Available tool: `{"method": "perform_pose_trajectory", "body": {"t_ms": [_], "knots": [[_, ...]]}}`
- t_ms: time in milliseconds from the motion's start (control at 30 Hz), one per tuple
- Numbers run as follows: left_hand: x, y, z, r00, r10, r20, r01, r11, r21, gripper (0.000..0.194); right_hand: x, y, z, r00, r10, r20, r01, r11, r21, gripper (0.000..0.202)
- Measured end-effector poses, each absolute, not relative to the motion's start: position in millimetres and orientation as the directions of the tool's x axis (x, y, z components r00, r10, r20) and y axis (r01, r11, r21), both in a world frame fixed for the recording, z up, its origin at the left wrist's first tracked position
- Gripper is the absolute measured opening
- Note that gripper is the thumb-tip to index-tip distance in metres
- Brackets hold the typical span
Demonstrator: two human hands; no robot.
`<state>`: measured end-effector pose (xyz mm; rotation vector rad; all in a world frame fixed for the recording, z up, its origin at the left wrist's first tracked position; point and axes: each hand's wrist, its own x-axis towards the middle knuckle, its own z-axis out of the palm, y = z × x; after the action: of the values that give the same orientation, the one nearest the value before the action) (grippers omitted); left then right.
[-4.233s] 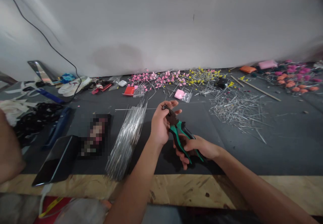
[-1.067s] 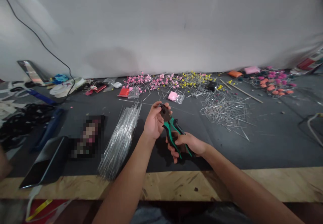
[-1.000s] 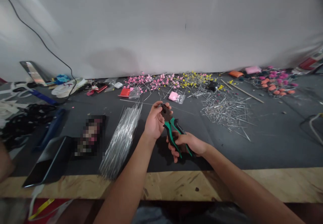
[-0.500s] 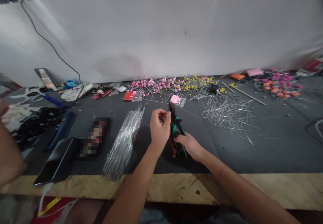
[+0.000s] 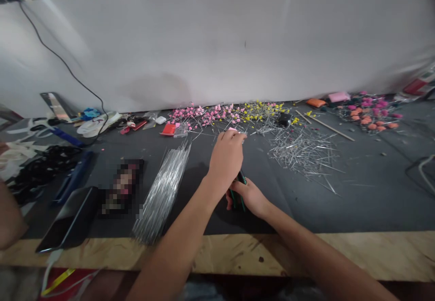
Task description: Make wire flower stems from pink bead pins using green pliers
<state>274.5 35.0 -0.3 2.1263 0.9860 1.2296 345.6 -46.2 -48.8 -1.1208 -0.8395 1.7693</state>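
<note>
My right hand (image 5: 250,197) is wrapped around the handles of pliers (image 5: 242,177) with green and black grips. My left hand (image 5: 227,154) reaches over the pliers' jaws with its back to me and its fingers bent. It hides the jaws, and whatever the fingertips hold cannot be made out. Just beyond it, a pink packet (image 5: 232,130) shows only in part. To the left lies a bundle of straight silvery wires (image 5: 163,188). On the right is a loose heap of short wires (image 5: 302,149).
Pink-tipped wires (image 5: 210,114) and yellow-tipped wires (image 5: 265,111) lie along the back panel. Orange and magenta pieces (image 5: 372,113) sit at far right. At left are a dark phone-like device (image 5: 70,219), scissors (image 5: 61,133) and another person's arm (image 5: 10,219).
My left hand has moved up and right, turning over to cover the pliers' jaws. My right hand keeps its hold on the pliers. The view has shifted slightly.
</note>
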Motion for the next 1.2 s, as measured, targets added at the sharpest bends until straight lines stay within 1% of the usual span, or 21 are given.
{"method": "perform_pose_trajectory", "body": {"t_ms": [100,167,267,367,433,533,767,833,933,1100,1200], "knots": [[272,32,-3,0.3,0.774,0.558,0.395,-0.633,0.666,0.026,346,-46,-52,-0.226,0.904,-0.362,-0.353,-0.422,-0.835,0.009],[270,30,-8,0.252,0.779,0.574,0.38,-0.626,0.681,0.024,346,-45,-54,-0.226,0.902,-0.368,-0.367,-0.429,-0.825,0.009],[268,27,-20,0.153,0.812,0.563,0.299,-0.581,0.757,0.021,347,-44,-58,-0.227,0.907,-0.354,-0.373,-0.417,-0.829,0.009],[267,26,-30,0.032,0.858,0.513,0.187,-0.509,0.84,0.018,346,-43,-61,-0.246,0.915,-0.321,-0.374,-0.395,-0.839,0.012],[267,26,-34,-0.05,0.876,0.479,0.113,-0.472,0.874,0.017,346,-43,-63,-0.263,0.913,-0.312,-0.379,-0.395,-0.837,0.014],[268,26,-33,-0.142,0.878,0.458,0.053,-0.455,0.889,0.015,346,-43,-65,-0.266,0.908,-0.324,-0.386,-0.409,-0.827,0.013],[271,24,-22,-0.282,0.874,0.394,-0.124,-0.441,0.889,0.012,347,-43,-66,-0.298,0.905,-0.304,-0.418,-0.41,-0.81,0.008],[271,24,-22,-0.311,0.867,0.388,-0.133,-0.445,0.886,0.012,347,-43,-66,-0.304,0.904,-0.302,-0.438,-0.414,-0.798,0.008],[270,23,-23,-0.335,0.857,0.392,-0.093,-0.444,0.891,0.011,346,-44,-67,-0.29,0.913,-0.288,-0.458,-0.397,-0.795,0.009],[269,20,-28,-0.325,0.87,0.371,-0.098,-0.421,0.902,0.011,347,-46,-69,-0.283,0.921,-0.267,-0.462,-0.375,-0.804,0.007],[269,19,-29,-0.33,0.86,0.39,-0.091,-0.44,0.893,0.011,348,-46,-69,-0.291,0.918,-0.27,-0.462,-0.382,-0.8,0.007]]}}
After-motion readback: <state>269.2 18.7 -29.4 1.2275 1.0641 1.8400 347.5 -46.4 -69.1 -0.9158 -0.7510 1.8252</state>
